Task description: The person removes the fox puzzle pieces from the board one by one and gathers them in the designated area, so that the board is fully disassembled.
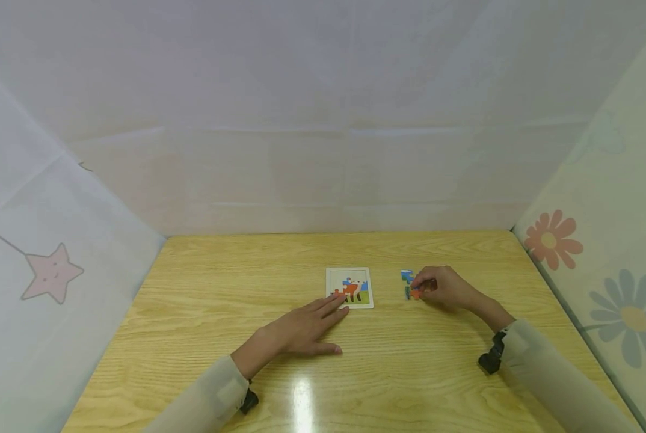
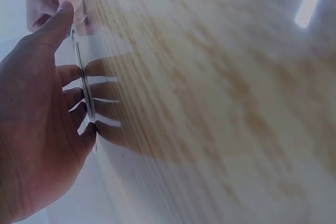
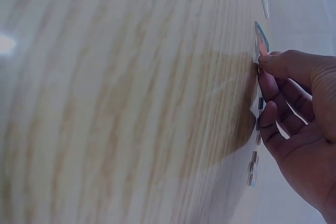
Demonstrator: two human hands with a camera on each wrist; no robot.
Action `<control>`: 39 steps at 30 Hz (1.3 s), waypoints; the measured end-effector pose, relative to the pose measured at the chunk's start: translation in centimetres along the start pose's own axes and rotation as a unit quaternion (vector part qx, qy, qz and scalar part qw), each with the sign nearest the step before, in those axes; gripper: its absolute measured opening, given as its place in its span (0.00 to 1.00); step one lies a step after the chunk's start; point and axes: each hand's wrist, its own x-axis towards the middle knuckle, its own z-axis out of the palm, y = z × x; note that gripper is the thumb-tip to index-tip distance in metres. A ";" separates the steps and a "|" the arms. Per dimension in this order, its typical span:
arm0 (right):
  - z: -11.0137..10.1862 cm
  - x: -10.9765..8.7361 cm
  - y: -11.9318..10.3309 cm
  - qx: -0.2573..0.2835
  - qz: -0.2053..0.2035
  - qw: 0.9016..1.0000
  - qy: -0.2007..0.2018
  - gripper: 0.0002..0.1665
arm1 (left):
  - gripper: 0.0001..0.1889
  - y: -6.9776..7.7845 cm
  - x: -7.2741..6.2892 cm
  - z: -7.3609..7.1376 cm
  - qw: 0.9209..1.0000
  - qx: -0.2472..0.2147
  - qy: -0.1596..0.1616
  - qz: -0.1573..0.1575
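A small picture puzzle in a white frame (image 1: 370, 294) lies on the wooden table, partly filled with pieces showing an orange and white animal. My left hand (image 1: 304, 328) rests with spread fingers over the frame's lower left corner. In the left wrist view its fingertips (image 2: 89, 135) are right at the frame's edge. My right hand (image 1: 447, 287) is to the right of the frame, among loose puzzle pieces (image 1: 406, 275). Thumb and forefinger pinch a puzzle piece (image 3: 262, 39), which stands tilted in the right wrist view. The curled fingers hide part of the loose pieces.
The wooden table (image 1: 220, 270) reaches back to a pale cloth wall (image 1: 323, 180). Cloth sides with a pink star (image 1: 52, 273) and printed flowers (image 1: 553, 240) flank it. Each wrist wears a black device (image 1: 493, 355).
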 end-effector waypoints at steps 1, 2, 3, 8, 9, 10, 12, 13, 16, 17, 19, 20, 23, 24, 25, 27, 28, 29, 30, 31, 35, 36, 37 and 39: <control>0.0 0.0 -0.1 -0.001 0.000 1.000 -0.001 0.13 | 0.47 0.0 0.0 0.0 1.000 -0.001 0.001 0.000; 0.0 0.0 -0.1 0.000 0.003 1.000 -0.002 0.13 | 0.47 0.0 0.0 0.0 1.000 -0.001 0.001 0.000; 0.0 0.0 -0.2 0.000 0.005 1.000 -0.003 0.13 | 0.47 0.0 0.0 0.0 1.000 -0.002 0.001 -0.001; -0.1 -0.1 -0.4 0.001 0.015 1.000 -0.010 0.14 | 0.46 -0.1 0.0 0.0 1.000 -0.010 0.005 0.000; -0.1 -0.1 -0.4 0.000 0.015 1.000 -0.011 0.14 | 0.46 0.0 0.0 0.0 1.000 -0.012 0.006 0.000; -0.1 -0.1 -0.4 -0.001 0.016 1.000 -0.011 0.14 | 0.46 0.0 0.0 0.0 1.000 -0.013 0.006 0.000; -0.1 -0.1 -0.4 -0.004 0.014 1.000 -0.011 0.13 | 0.46 0.0 -0.1 -0.1 1.000 -0.015 0.006 0.001; -0.1 -0.1 -0.4 -0.005 0.013 1.000 -0.011 0.13 | 0.46 0.0 -0.1 -0.1 1.000 -0.016 0.006 0.001; -0.1 0.0 -0.4 -0.010 0.008 1.000 -0.008 0.12 | 0.46 0.0 -0.1 -0.2 1.000 -0.018 0.004 0.001; -0.1 0.0 -0.5 -0.011 0.006 1.000 -0.007 0.12 | 0.46 0.0 -0.1 -0.3 1.000 -0.018 0.004 0.001; -0.2 0.1 -0.6 -0.012 0.003 1.000 -0.006 0.12 | 0.46 0.0 0.0 -0.3 1.000 -0.017 0.004 0.001; -0.2 0.2 -0.7 -0.012 0.002 1.000 -0.006 0.11 | 0.46 0.0 0.0 -0.2 1.000 -0.016 0.004 0.001; -0.2 0.5 -1.0 -0.011 -0.003 1.000 -0.009 0.11 | 0.47 0.0 0.0 -0.2 1.000 -0.013 0.002 0.001; -0.2 0.7 -1.1 -0.011 -0.004 1.000 -0.010 0.11 | 0.47 0.0 0.0 -0.2 1.000 -0.012 0.001 0.001; -0.1 0.9 -1.2 -0.012 -0.005 1.000 -0.012 0.11 | 0.47 0.0 0.0 -0.2 1.000 -0.011 0.001 0.000; 0.0 1.3 -1.3 -0.011 -0.006 1.000 -0.014 0.11 | 0.46 0.0 0.0 -0.2 1.000 -0.012 0.000 0.001; 0.1 1.5 -1.5 -0.008 -0.004 1.000 -0.014 0.11 | 0.46 0.0 0.0 -0.2 1.000 -0.012 0.000 0.000; 0.2 1.7 -1.6 -0.008 -0.006 1.000 -0.014 0.12 | 0.46 0.0 0.0 -0.1 1.000 -0.013 -0.001 -0.001; 0.3 1.9 -1.7 -0.006 -0.005 1.000 -0.014 0.12 | 0.46 0.0 0.0 -0.1 1.000 -0.014 -0.002 -0.003; 0.4 2.2 -1.9 -0.006 -0.008 1.000 -0.015 0.12 | 0.46 0.0 0.0 -0.1 1.000 -0.014 -0.002 -0.005; 0.9 3.4 -2.4 -0.001 -0.018 1.000 -0.015 0.13 | 0.46 0.0 0.0 0.0 1.000 -0.013 -0.004 -0.010; 1.1 3.7 -2.5 0.001 -0.016 1.000 -0.018 0.13 | 0.46 0.0 0.0 0.0 1.000 -0.013 -0.003 -0.011; 1.2 4.1 -2.7 0.001 -0.015 1.000 -0.020 0.12 | 0.46 0.1 0.0 -0.1 1.000 -0.013 -0.002 -0.011; 1.5 4.7 -3.0 0.008 -0.012 1.000 -0.023 0.13 | 0.46 0.1 0.0 -0.1 1.000 -0.012 -0.001 -0.011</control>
